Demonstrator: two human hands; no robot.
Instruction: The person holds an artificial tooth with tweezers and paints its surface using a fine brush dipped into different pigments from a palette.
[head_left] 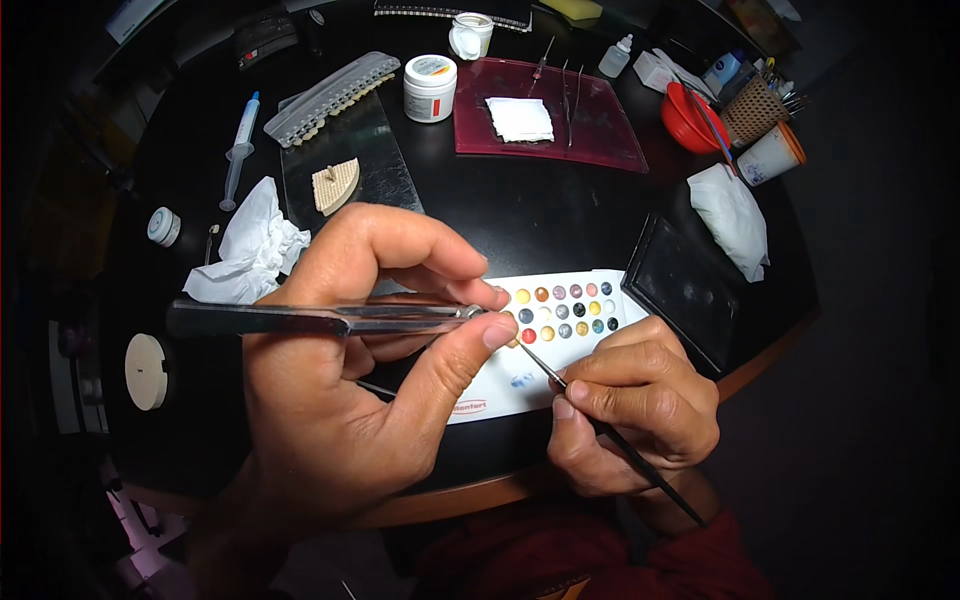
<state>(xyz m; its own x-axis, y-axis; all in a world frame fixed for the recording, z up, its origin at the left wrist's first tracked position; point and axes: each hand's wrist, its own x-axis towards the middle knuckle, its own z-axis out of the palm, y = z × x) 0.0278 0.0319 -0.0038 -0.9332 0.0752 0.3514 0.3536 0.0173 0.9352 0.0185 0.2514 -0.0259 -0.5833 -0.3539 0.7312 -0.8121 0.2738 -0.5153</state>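
My left hand (350, 390) is closed around a pair of metal tweezers (260, 319), which lie level with their tips between thumb and fingertips. A tiny tan piece (514, 343) shows just past the thumb, mostly hidden. In my right hand (650, 400), held like a pen, is a fine paintbrush (640, 462). The brush tip points up and left, right at the tan piece; whether they touch I cannot tell. Under both hands lies a white palette card (500, 398) with several rows of coloured paint dots and a blue smear.
Left: crumpled tissue (250, 245), syringe (241, 150), pegged firing tray (335, 187), shade guide (335, 95), round beige disc (148, 371). Back: white jar (430, 90), maroon plate (610, 125) with tweezers and folded pad. Right: black case (680, 290), wrapped white bundle (730, 215), red bowl (685, 125).
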